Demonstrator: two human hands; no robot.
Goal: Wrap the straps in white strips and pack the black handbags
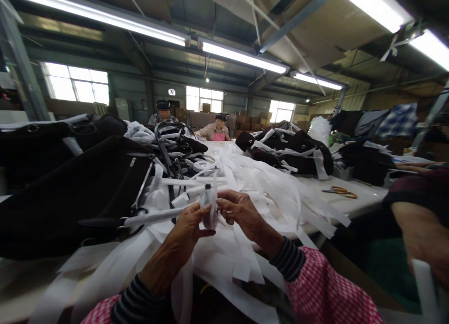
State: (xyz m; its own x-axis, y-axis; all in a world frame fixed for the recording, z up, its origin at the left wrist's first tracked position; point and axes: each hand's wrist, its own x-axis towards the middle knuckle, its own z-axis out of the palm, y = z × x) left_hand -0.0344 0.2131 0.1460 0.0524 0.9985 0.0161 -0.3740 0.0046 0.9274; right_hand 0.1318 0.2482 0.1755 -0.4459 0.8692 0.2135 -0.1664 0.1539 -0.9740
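Note:
Between my two hands, above the heap of white strips, is a strap end wrapped in translucent white wrapping (pixel 209 212), with a small dark tip standing up from it. My left hand (pixel 187 230) is closed around the wrapped strap from the left, thumb in front. From the right, my right hand (pixel 242 214) pinches the edge of the wrapping, its fingers bent together. A longer white-covered strap (pixel 154 217) runs leftwards from my left hand to a black bag (pixel 73 188). Loose white strips (pixel 259 174) lie beneath and beyond both hands.
Dark bags with straps and white wrapping (pixel 287 148) are piled across the table. Orange-handled scissors (pixel 340 191) lie on the tabletop (pixel 368 190) to the right. A person's arm (pixel 417 226) is close at the right edge. Two people sit across the table.

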